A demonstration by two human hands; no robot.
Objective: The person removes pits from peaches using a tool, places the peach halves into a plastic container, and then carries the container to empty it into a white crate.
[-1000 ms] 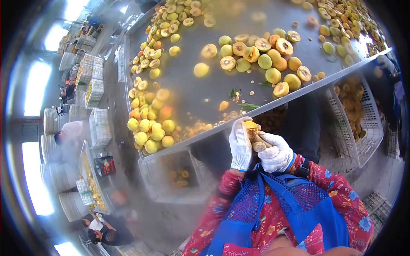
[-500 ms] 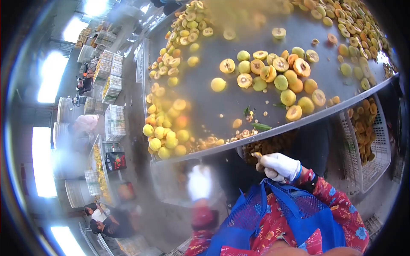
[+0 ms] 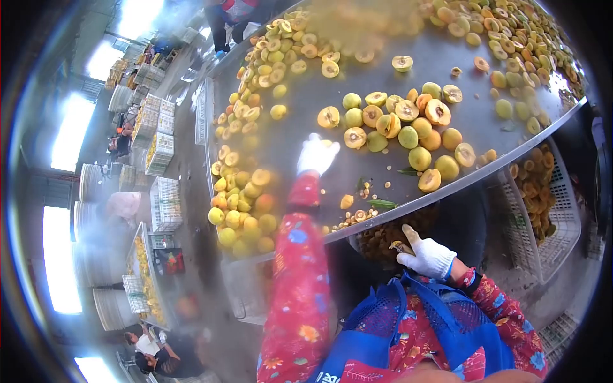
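My left hand [image 3: 318, 155], in a white glove, reaches over the grey metal table [image 3: 281, 147]. Its fingers curl down over a yellow apricot [image 3: 327, 143], which is mostly hidden beneath them. To the right of that hand lies a loose group of whole and halved apricots [image 3: 408, 121]. In front of the table edge is my right hand [image 3: 429, 257], also gloved, with its thumb raised. Its fingers are closed around something small and brownish with a bright glint, too small to make out. Below it a dark tub [image 3: 469, 220] holds apricot pieces.
Apricots [image 3: 246, 204] are piled along the table's left side, and many halves [image 3: 517, 38] lie at the far right. A white crate [image 3: 552, 246] of fruit stands beneath the right edge. Loose pits and a green leaf [image 3: 382, 204] lie near the front rim. Other people work at the left.
My left hand has moved up and forward from in front of the table onto the apricot. My right hand's thumb has lifted, and the yellowish piece at its fingertips no longer shows.
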